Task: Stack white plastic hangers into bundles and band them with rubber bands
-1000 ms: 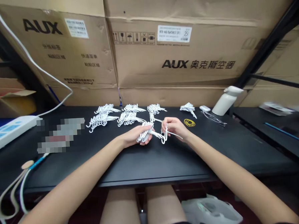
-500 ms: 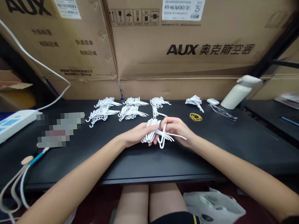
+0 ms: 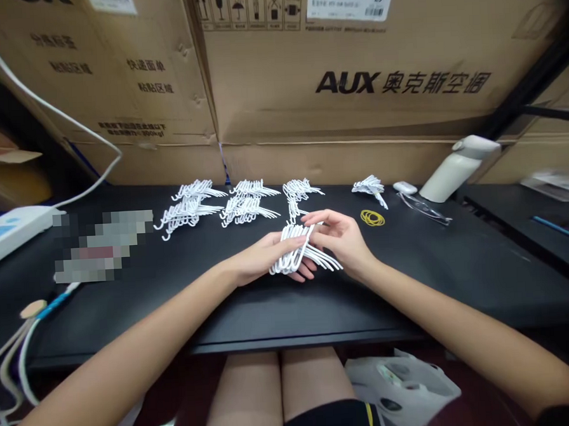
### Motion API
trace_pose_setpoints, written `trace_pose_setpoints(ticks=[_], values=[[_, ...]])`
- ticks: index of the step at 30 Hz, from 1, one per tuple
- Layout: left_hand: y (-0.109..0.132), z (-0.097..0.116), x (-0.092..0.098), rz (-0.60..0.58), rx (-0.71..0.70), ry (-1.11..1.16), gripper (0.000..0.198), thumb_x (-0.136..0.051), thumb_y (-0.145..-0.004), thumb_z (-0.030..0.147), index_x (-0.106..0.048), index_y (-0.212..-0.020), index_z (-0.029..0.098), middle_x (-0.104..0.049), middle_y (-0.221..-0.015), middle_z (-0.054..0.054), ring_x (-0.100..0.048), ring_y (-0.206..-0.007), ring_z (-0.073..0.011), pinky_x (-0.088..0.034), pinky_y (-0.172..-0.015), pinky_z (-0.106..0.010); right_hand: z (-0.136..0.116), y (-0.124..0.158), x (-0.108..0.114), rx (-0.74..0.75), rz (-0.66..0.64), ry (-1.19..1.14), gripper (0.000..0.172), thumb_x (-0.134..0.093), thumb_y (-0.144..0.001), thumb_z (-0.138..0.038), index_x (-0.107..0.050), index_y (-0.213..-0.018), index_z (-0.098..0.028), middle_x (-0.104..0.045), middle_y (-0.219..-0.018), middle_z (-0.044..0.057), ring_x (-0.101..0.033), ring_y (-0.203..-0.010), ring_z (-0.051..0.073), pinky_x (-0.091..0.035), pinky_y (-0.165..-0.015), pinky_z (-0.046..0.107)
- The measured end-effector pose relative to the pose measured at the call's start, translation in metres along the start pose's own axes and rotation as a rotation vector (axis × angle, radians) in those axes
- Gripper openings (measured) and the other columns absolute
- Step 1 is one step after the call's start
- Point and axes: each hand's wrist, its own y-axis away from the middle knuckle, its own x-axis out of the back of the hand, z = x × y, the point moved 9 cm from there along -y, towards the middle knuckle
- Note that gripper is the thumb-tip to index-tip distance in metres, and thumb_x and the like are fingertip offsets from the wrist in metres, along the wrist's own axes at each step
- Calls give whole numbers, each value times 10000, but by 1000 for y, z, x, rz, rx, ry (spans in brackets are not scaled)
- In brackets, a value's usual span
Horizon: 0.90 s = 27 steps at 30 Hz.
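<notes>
- a bundle of white hangers (image 3: 293,249) is held above the table (image 3: 252,316) by the left hand (image 3: 261,257); its grip is closed around the bundle, with the thumb laid on top.
- by the right hand (image 3: 342,238), the upper end of the front hanger (image 3: 302,253) is pinched between thumb and fingers.
- behind the hands, stacked hangers (image 3: 243,209) are arranged in groups.
- farther right, a smaller hanger pile (image 3: 369,185) is seen, with yellow bands (image 3: 372,218) placed just before it.
</notes>
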Motion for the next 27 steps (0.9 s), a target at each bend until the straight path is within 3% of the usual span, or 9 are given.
trace_pose_setpoints(ticks=[7,12,16,20,24,27], values=[[-1,2,7,52,-39,-68,352,-620,-817,444,-649,-856,95,-704,-748,-96,-668,-612,-150,-567,-549,-245,-25,13,-4,261,87,234,155,-698,-683,-148,-718,-833,-179,-621,-854,43,-547,-615,106,-455,-482,231],[1,5,4,4,-41,-76,313,-657,-794,407,-625,-801,95,-674,-677,-60,-621,-505,-121,-531,-480,-220,-22,15,-8,236,38,266,172,-704,-684,-152,-723,-854,-172,-618,-850,40,-523,-553,82,-424,-449,223],[0,7,7,8,-66,-30,327,-622,-813,433,-586,-827,108,-627,-614,-29,-598,-477,-123,-513,-460,-225,-18,8,-11,191,-39,225,163,-650,-773,-241,-715,-906,-174,-632,-831,36,-534,-516,80,-441,-443,230],[-3,8,25,161,-86,40,293,-606,-827,411,-566,-884,126,-598,-600,-6,-573,-464,-111,-499,-445,-216,-23,-12,9,246,66,213,213,-555,-860,-297,-654,-1017,-192,-662,-938,50,-561,-553,94,-439,-441,230],[0,11,45,380,-93,113,228,-557,-865,359,-549,-852,132,-583,-619,4,-575,-495,-101,-502,-472,-212,-27,-27,45,419,237,365,148,-534,-862,-268,-628,-949,-196,-646,-832,32,-574,-626,127,-471,-554,266],[3,9,53,486,-69,136,202,-538,-879,329,-539,-854,129,-582,-631,3,-580,-502,-98,-497,-486,-210,-24,-28,50,524,178,624,130,-510,-843,-194,-634,-883,-197,-637,-839,43,-589,-720,163,-476,-635,302]])
